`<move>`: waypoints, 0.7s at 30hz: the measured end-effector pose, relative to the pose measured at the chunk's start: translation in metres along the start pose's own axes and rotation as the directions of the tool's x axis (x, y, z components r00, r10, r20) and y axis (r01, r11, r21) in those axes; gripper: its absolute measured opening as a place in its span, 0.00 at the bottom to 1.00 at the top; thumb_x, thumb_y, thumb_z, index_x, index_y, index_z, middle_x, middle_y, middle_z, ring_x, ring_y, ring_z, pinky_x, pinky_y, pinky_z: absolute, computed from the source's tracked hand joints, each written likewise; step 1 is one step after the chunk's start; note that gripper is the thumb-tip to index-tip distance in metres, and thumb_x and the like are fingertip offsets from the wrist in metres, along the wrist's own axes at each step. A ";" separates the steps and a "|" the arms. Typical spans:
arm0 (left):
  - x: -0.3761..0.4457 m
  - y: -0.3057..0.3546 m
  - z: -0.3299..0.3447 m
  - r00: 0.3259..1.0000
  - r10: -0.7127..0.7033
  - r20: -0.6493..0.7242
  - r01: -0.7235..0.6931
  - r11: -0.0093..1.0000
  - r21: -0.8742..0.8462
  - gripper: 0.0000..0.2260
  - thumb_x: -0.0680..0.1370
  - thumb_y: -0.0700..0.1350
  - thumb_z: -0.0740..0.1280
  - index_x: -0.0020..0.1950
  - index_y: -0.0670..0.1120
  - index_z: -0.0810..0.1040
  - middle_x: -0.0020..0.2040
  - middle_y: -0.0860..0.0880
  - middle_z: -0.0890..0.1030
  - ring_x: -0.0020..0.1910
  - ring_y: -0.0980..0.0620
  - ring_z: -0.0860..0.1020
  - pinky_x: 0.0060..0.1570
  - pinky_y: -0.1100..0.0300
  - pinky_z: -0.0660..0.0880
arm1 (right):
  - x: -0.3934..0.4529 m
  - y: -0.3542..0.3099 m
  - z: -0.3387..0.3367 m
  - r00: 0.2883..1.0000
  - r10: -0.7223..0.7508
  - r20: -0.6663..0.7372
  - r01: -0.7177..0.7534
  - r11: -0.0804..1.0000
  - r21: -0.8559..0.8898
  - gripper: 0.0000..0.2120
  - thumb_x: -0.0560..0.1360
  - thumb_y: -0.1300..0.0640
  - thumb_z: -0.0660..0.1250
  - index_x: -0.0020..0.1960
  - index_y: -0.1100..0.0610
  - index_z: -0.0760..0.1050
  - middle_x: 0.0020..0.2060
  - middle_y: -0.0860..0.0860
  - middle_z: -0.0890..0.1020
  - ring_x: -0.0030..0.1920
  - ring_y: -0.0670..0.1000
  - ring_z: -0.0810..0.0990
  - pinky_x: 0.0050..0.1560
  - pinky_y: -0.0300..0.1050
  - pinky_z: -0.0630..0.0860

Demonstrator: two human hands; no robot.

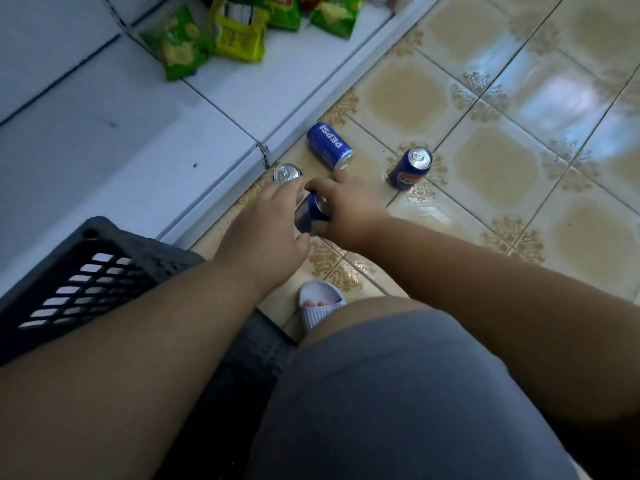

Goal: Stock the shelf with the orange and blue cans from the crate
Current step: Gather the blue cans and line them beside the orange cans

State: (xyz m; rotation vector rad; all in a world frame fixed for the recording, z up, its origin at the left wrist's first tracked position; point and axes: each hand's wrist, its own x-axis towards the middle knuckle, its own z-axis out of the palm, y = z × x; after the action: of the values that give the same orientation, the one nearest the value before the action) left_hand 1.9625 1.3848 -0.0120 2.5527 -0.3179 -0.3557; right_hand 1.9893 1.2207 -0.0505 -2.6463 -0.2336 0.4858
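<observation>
Several blue Pepsi cans are on the tiled floor in front of the white bottom shelf (pixel 145 157). My right hand (pixel 349 211) grips one tilted blue can (pixel 309 213) just above the floor. My left hand (pixel 268 230) is right beside that can on its left. Its fingers reach over an upright blue can (pixel 286 172) at the shelf's edge and hide its body, so its hold is unclear. Another blue can (pixel 329 145) lies on its side farther off. A dark blue can (pixel 411 169) stands at the right. The black plastic crate (pixel 104 268) sits at lower left, its inside hidden. No orange can shows.
Green and yellow snack bags (pixel 204 32) lie on the shelf at the top. My foot in a pale sandal (pixel 320 303) and my knee in grey shorts (pixel 398 393) are below the hands. Glossy patterned floor tiles (pixel 502 168) stretch to the right.
</observation>
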 end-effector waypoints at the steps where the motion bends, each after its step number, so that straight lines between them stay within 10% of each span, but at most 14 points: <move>1: -0.008 -0.001 -0.009 0.999 -0.019 -0.031 0.019 1.000 0.002 0.33 0.72 0.43 0.73 0.75 0.50 0.65 0.66 0.49 0.73 0.62 0.48 0.74 0.54 0.58 0.69 | -0.002 -0.013 -0.015 1.000 -0.028 -0.001 0.028 1.000 -0.003 0.29 0.71 0.49 0.71 0.70 0.51 0.70 0.60 0.55 0.74 0.57 0.57 0.75 0.49 0.46 0.67; 11: -0.110 -0.001 -0.118 0.911 -0.220 -0.349 0.134 0.958 -0.253 0.40 0.67 0.52 0.80 0.74 0.51 0.65 0.69 0.51 0.69 0.67 0.51 0.71 0.64 0.54 0.72 | -0.073 -0.181 -0.154 0.940 -0.341 -0.024 0.341 0.934 0.103 0.26 0.70 0.52 0.74 0.67 0.44 0.73 0.56 0.44 0.75 0.50 0.47 0.76 0.41 0.31 0.70; 16: -0.188 0.005 -0.162 0.815 -0.332 -0.475 0.058 0.862 -0.503 0.34 0.61 0.55 0.82 0.58 0.65 0.64 0.58 0.57 0.77 0.55 0.58 0.79 0.52 0.58 0.79 | -0.124 -0.281 -0.172 0.886 -0.460 -0.054 0.462 0.874 0.151 0.22 0.68 0.48 0.75 0.60 0.46 0.77 0.51 0.43 0.80 0.48 0.41 0.79 0.41 0.35 0.79; 21: -0.262 -0.002 -0.198 0.678 -0.455 -0.577 -0.011 0.779 -0.627 0.32 0.63 0.51 0.82 0.62 0.57 0.69 0.54 0.59 0.80 0.51 0.65 0.80 0.46 0.69 0.78 | -0.163 -0.364 -0.168 0.823 -0.565 -0.066 0.565 0.800 0.201 0.24 0.66 0.40 0.76 0.60 0.45 0.76 0.48 0.39 0.80 0.47 0.37 0.80 0.45 0.36 0.81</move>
State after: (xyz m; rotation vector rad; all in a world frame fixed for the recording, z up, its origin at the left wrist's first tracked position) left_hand 1.7790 1.5585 0.1979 1.8932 0.3853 0.4148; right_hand 1.8709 1.4407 0.3030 -2.2130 -0.8907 0.2804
